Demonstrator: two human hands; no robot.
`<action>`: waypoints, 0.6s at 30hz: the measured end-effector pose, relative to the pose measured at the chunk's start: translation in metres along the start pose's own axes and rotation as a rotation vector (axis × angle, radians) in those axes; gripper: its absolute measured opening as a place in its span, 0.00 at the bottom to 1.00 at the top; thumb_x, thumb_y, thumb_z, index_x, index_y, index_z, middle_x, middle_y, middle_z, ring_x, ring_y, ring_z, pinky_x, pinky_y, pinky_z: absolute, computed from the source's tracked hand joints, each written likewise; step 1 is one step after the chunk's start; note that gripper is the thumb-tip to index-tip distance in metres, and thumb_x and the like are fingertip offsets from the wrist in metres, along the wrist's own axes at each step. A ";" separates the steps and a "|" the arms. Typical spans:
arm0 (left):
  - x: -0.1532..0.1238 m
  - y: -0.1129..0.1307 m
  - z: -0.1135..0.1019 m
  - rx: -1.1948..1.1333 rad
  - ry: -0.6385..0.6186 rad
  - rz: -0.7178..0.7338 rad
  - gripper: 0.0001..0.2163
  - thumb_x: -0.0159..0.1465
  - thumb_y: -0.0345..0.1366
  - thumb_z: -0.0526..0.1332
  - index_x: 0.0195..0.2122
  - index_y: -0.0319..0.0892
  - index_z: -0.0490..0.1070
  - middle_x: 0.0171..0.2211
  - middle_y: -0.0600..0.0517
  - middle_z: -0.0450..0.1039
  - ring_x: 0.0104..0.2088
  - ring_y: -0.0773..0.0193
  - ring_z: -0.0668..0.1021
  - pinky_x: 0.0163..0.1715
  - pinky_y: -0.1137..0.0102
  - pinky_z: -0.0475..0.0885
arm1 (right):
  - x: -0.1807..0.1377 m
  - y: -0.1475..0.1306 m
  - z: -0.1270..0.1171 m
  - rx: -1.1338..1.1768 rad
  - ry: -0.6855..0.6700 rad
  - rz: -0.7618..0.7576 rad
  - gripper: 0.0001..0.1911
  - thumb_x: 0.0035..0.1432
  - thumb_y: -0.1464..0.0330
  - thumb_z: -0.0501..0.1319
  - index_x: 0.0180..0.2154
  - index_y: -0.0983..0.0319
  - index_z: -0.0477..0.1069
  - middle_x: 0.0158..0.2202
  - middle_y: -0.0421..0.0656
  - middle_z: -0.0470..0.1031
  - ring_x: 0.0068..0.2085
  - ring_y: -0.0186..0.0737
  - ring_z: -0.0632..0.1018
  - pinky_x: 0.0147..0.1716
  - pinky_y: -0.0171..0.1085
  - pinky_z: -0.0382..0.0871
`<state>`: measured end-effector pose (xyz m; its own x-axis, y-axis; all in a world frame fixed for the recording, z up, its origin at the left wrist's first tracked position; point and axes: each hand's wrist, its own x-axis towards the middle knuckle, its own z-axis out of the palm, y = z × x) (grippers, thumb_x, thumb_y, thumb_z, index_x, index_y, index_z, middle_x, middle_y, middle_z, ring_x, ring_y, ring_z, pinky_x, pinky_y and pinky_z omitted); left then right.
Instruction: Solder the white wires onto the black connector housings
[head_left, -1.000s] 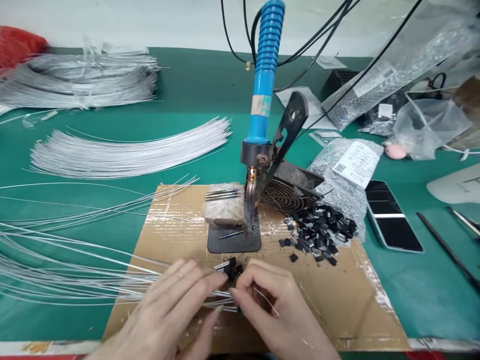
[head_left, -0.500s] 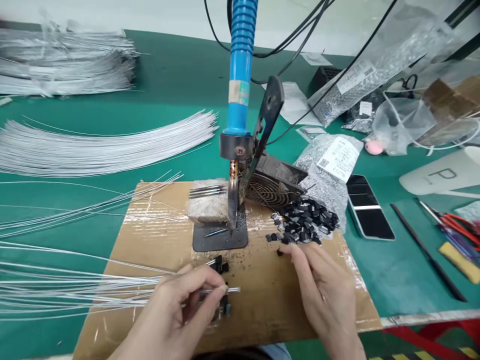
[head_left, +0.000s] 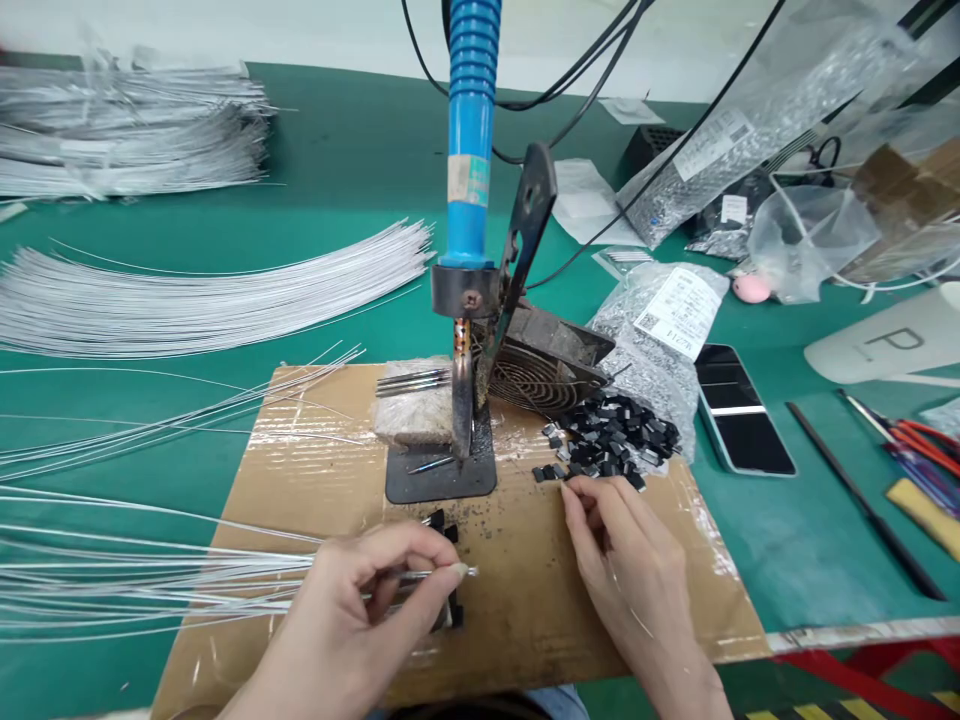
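Note:
My left hand point(head_left: 360, 610) pinches the ends of several thin white wires point(head_left: 150, 575) that fan out to the left over a cardboard sheet point(head_left: 517, 580). A few small black parts point(head_left: 448, 610) lie under its fingertips. My right hand point(head_left: 630, 580) reaches toward a pile of small black parts point(head_left: 611, 435), its fingertips closing on one piece at the pile's near edge. A blue-handled soldering iron point(head_left: 469, 170) stands upright in a black stand point(head_left: 442, 475) just beyond both hands.
Bundles of white wires point(head_left: 210, 290) lie on the green table at left and back left. A small fan point(head_left: 544, 370), plastic bags point(head_left: 667, 320), a phone point(head_left: 739, 410), and hand tools point(head_left: 907, 460) sit to the right. Black cables hang above.
My right hand left the wire ends and moved right to the pile of black parts. My left hand kept its pinch on the wires. The view shifted slightly.

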<state>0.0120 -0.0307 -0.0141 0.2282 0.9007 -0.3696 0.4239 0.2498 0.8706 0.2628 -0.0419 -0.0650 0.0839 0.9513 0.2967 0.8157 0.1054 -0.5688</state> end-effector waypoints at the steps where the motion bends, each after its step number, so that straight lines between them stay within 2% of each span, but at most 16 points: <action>1: 0.000 0.000 0.000 0.001 0.012 -0.003 0.11 0.67 0.45 0.66 0.31 0.47 0.81 0.22 0.54 0.76 0.20 0.66 0.66 0.20 0.73 0.59 | -0.001 -0.002 0.000 0.019 0.005 0.023 0.09 0.75 0.66 0.58 0.40 0.60 0.75 0.34 0.42 0.76 0.34 0.40 0.79 0.35 0.38 0.69; 5: 0.001 0.004 -0.001 -0.036 0.009 0.009 0.10 0.66 0.45 0.66 0.31 0.47 0.81 0.22 0.55 0.76 0.20 0.67 0.68 0.21 0.73 0.60 | -0.007 -0.015 0.000 0.155 0.006 0.168 0.08 0.75 0.64 0.58 0.42 0.59 0.73 0.30 0.40 0.79 0.27 0.36 0.81 0.31 0.35 0.74; 8: 0.002 0.010 0.000 -0.076 0.083 -0.032 0.09 0.63 0.43 0.68 0.29 0.47 0.82 0.23 0.54 0.78 0.23 0.66 0.71 0.24 0.73 0.63 | -0.008 -0.031 -0.001 0.280 -0.017 0.277 0.09 0.76 0.63 0.56 0.43 0.58 0.73 0.30 0.40 0.81 0.27 0.35 0.83 0.27 0.31 0.77; 13: 0.003 0.014 0.003 -0.145 0.132 -0.083 0.08 0.61 0.43 0.70 0.28 0.46 0.82 0.22 0.53 0.77 0.24 0.64 0.72 0.25 0.71 0.64 | -0.004 -0.053 -0.004 0.487 -0.068 0.412 0.12 0.74 0.59 0.58 0.40 0.58 0.74 0.24 0.37 0.77 0.23 0.34 0.79 0.24 0.30 0.75; 18: 0.004 0.017 0.005 -0.240 0.156 -0.118 0.08 0.59 0.42 0.72 0.27 0.46 0.81 0.21 0.56 0.75 0.22 0.67 0.70 0.23 0.73 0.63 | -0.006 -0.063 -0.001 0.592 -0.128 0.426 0.12 0.73 0.59 0.60 0.38 0.57 0.76 0.22 0.36 0.74 0.22 0.33 0.76 0.24 0.31 0.72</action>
<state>0.0240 -0.0245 -0.0026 0.0441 0.8994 -0.4348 0.2160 0.4163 0.8832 0.2113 -0.0545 -0.0303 0.2277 0.9671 -0.1132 0.2793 -0.1763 -0.9439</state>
